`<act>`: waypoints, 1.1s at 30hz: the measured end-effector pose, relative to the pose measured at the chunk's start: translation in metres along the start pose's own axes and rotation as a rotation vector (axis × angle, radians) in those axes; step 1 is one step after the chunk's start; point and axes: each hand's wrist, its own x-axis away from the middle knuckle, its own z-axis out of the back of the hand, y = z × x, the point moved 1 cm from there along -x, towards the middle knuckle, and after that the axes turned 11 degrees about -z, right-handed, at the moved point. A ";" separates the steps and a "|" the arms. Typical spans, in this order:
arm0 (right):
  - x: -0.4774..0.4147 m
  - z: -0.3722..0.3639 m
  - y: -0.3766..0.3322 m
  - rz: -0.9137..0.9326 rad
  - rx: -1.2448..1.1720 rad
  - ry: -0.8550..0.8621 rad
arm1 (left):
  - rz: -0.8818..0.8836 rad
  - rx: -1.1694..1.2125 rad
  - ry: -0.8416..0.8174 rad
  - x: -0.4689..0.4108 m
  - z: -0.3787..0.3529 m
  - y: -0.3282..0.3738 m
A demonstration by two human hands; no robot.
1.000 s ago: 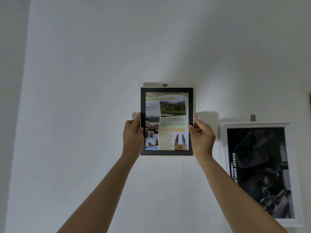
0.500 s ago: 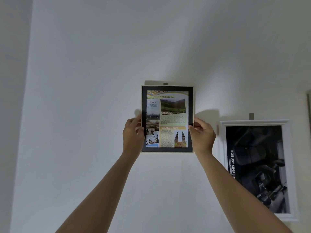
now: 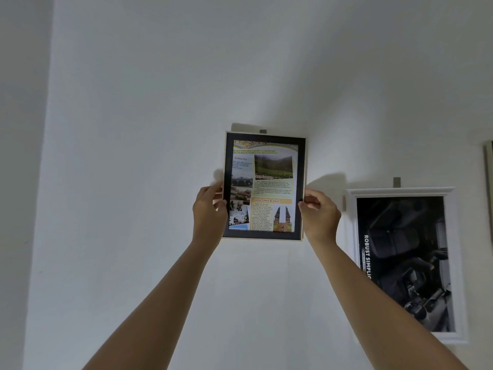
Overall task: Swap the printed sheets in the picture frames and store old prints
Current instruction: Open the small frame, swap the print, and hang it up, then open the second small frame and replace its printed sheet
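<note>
Frame sits between both grips, left hand and right hand clasping its sides.

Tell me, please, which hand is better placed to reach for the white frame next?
Probably the right hand: it grips the black frame on the side where the white frame hangs; the left hand grips the far edge.

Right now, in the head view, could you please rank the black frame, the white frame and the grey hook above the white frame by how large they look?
Largest: white frame, clearly.
Middle: black frame.
Smallest: grey hook, by far.
</note>
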 end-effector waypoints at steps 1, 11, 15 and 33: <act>0.000 0.000 0.000 -0.004 0.006 -0.001 | 0.001 -0.011 -0.005 0.000 0.001 0.000; 0.001 0.005 -0.010 0.010 0.076 -0.020 | 0.020 -0.089 -0.077 -0.001 0.007 0.003; 0.002 0.013 -0.018 -0.038 0.084 -0.043 | 0.058 -0.130 -0.075 -0.002 0.012 0.013; -0.070 0.287 -0.031 -0.073 0.532 -0.255 | -0.076 -0.218 -0.362 0.043 -0.143 0.230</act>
